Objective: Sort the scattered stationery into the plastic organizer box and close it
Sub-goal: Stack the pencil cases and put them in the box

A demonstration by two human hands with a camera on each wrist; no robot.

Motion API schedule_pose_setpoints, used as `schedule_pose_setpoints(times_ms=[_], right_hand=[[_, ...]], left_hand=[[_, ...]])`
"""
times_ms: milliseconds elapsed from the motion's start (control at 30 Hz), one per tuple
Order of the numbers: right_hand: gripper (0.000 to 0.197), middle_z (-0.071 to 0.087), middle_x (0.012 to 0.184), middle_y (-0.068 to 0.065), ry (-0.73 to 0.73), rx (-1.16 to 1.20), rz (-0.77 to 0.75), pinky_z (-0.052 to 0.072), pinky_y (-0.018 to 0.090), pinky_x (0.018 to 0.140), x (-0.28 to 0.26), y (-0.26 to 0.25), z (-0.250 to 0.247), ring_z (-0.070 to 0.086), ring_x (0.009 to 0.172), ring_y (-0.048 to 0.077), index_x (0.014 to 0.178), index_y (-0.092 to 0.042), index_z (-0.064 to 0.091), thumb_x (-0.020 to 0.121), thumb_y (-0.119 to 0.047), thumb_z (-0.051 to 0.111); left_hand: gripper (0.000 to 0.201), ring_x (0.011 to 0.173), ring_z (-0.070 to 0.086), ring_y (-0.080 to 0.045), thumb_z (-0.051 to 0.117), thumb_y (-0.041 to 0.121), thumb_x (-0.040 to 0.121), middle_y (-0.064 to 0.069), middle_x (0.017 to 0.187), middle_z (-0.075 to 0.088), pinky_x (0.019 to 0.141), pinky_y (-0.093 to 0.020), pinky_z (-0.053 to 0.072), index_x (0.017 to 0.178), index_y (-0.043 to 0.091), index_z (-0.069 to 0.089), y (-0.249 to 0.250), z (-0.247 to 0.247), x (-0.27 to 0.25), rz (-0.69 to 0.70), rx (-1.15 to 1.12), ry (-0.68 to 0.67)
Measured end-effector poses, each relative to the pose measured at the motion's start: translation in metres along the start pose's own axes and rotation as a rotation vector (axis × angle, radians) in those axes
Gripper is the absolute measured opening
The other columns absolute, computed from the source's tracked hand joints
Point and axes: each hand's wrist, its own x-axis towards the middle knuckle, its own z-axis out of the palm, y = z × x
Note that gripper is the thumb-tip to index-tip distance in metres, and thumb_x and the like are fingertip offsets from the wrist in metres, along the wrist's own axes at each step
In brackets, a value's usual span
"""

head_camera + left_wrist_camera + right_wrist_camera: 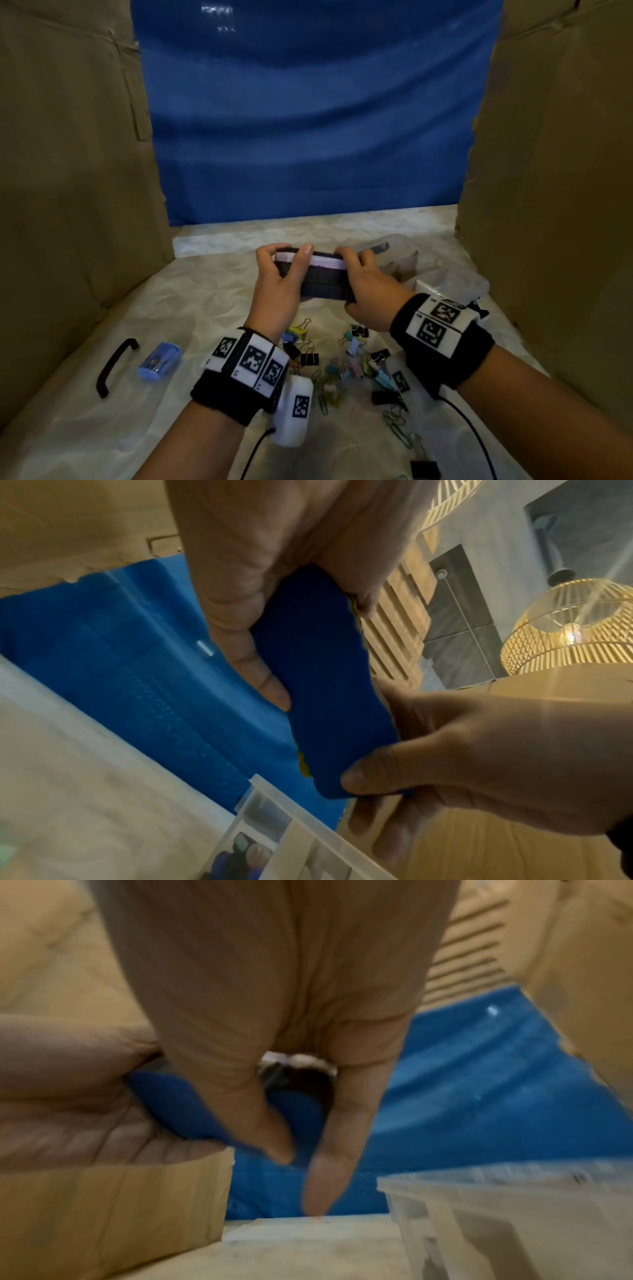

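Gripping one blue eraser (323,277): left hand (279,274), right hand (364,279), fingers clamped on ends; one organizer box (442,274) beside.

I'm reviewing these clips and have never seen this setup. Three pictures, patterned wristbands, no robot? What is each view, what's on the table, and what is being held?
No robot: a person works bare-handed, with a camera on the head and one on each wrist. The head view looks down at both hands; the wrist views look along the fingers. The left hand and right hand together grip a blue felt-backed board eraser above the table. Binder clips and paper clips lie scattered near the wrists, with a blue sharpener and a black handle at left. The clear plastic organizer box sits at right.
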Motion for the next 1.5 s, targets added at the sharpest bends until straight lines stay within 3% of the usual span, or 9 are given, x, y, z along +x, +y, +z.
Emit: schedule_pose_setpoints(times_ms=[200,333,467,633,900,1100,1233,1400,1500], right_hand=[[0.066,0.033,0.123,0.008,-0.003,0.113,0.037,0.051,0.037,0.087,0.008,0.029,-0.038,0.058,0.094,0.031,0.135,-0.030,0.025,0.083,-0.007,0.058],[0.067,0.046,0.118,0.007,0.013,-0.010,0.029,0.046,0.034,0.084,0.020,0.056,-0.070,0.056,0.098,0.028,0.133,-0.030,0.033,0.079,-0.010,0.066],[0.058,0.049,0.112,0.013,0.015,-0.154,0.088,0.043,0.036,0.079,0.051,0.087,-0.080,0.056,0.096,0.034,0.129,-0.027,0.036,0.081,-0.004,0.059],[0.058,0.054,0.114,0.017,-0.052,-0.279,0.180,0.049,0.043,0.088,0.072,0.119,-0.084,0.059,0.099,0.037,0.129,-0.026,0.039,0.080,-0.012,0.067],[0.055,0.051,0.116,0.014,-0.146,-0.397,0.257,0.046,0.041,0.088,0.075,0.139,-0.076,0.059,0.101,0.035,0.127,-0.027,0.040,0.081,-0.018,0.068],[0.059,0.057,0.109,0.010,-0.235,-0.466,0.262,0.052,0.045,0.086,0.085,0.148,-0.069,0.062,0.093,0.032,0.117,-0.034,0.039,0.071,-0.033,0.076],[0.054,0.059,0.111,0.008,-0.289,-0.523,0.255,0.051,0.045,0.087,0.094,0.148,-0.069,0.063,0.095,0.031,0.116,-0.037,0.038,0.072,-0.035,0.070],[0.047,0.065,0.103,0.005,-0.381,-0.607,0.229,0.051,0.049,0.085,0.117,0.160,-0.054,0.064,0.089,0.033,0.106,-0.042,0.041,0.063,-0.045,0.060],[0.058,0.063,0.109,0.008,-0.419,-0.595,0.244,0.050,0.050,0.087,0.129,0.174,-0.041,0.062,0.091,0.033,0.116,-0.039,0.040,0.060,-0.049,0.051]], left_hand=[[0.034,0.095,0.062,-0.017,0.051,0.044,0.093,-0.002,0.105,0.056,0.078,-0.040,0.059,0.112,0.021,0.034,0.000,0.036,0.017,0.050,-0.023,0.033],[0.034,0.102,0.062,-0.024,0.046,0.047,0.094,-0.012,0.120,0.050,0.071,-0.037,0.060,0.108,0.021,0.030,-0.012,0.069,0.033,0.035,-0.047,0.039],[0.040,0.107,0.060,-0.024,0.050,0.053,0.090,-0.013,0.124,0.048,0.077,-0.042,0.060,0.106,0.021,0.030,-0.028,0.096,0.058,-0.061,-0.025,-0.086],[0.051,0.104,0.061,-0.025,0.064,0.052,0.078,-0.011,0.118,0.055,0.089,-0.049,0.054,0.110,0.019,0.041,-0.048,0.103,0.078,-0.029,0.322,-0.368],[0.068,0.111,0.054,-0.017,0.080,0.037,0.070,0.003,0.122,0.044,0.097,-0.039,0.049,0.127,0.024,0.045,-0.047,0.108,0.082,0.211,0.690,-0.555],[0.075,0.110,0.054,-0.019,0.077,0.043,0.071,0.003,0.128,0.045,0.093,-0.039,0.048,0.134,0.026,0.040,-0.046,0.114,0.077,0.339,0.922,-0.580],[0.074,0.118,0.050,-0.020,0.071,0.050,0.073,0.002,0.132,0.048,0.098,-0.040,0.035,0.135,0.026,0.039,-0.046,0.114,0.077,0.356,1.057,-0.560],[0.062,0.117,0.049,-0.021,0.066,0.056,0.076,0.002,0.128,0.053,0.094,-0.041,0.032,0.127,0.025,0.047,-0.049,0.109,0.080,0.325,1.129,-0.565],[0.057,0.120,0.044,-0.022,0.059,0.058,0.080,0.001,0.129,0.050,0.096,-0.041,0.031,0.125,0.026,0.048,-0.053,0.108,0.081,0.306,1.174,-0.597]])
